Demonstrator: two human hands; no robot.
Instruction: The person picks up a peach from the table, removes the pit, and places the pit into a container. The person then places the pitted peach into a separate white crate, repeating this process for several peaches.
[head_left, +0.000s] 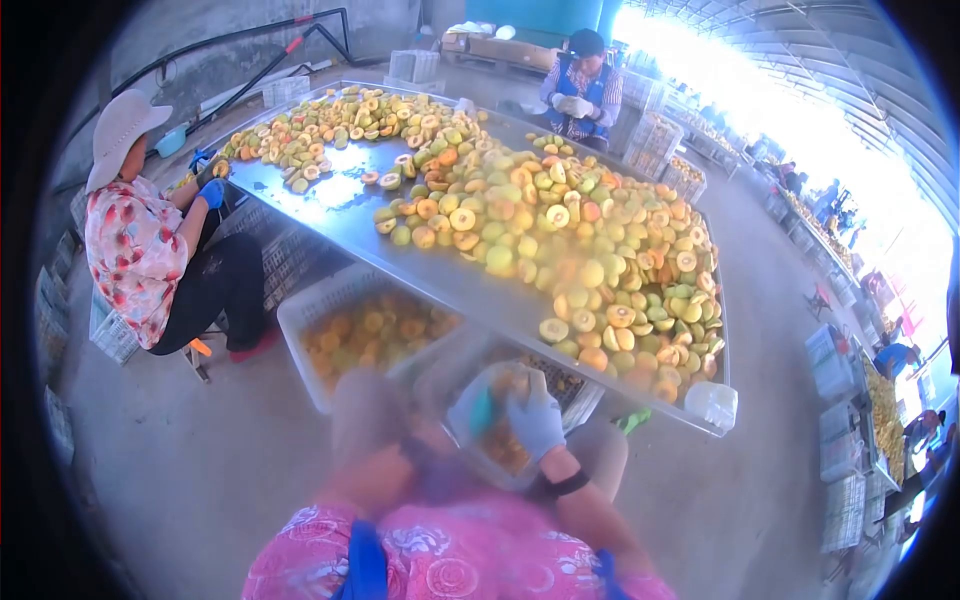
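Note:
Both my hands wear pale gloves and meet close together below the near edge of the metal table; the picture is motion-blurred here. My right hand curls around an orange fruit. My left hand sits right beside it, touching a teal object; its grip is too blurred to read. A white crate of orange fruit lies under my hands to the left. The table carries a big heap of whole and halved yellow-orange fruit.
A seated person in a sun hat works at the table's left end, and another person in blue stands at the far end. A white container sits on the table's near right corner. Stacked crates line the right side.

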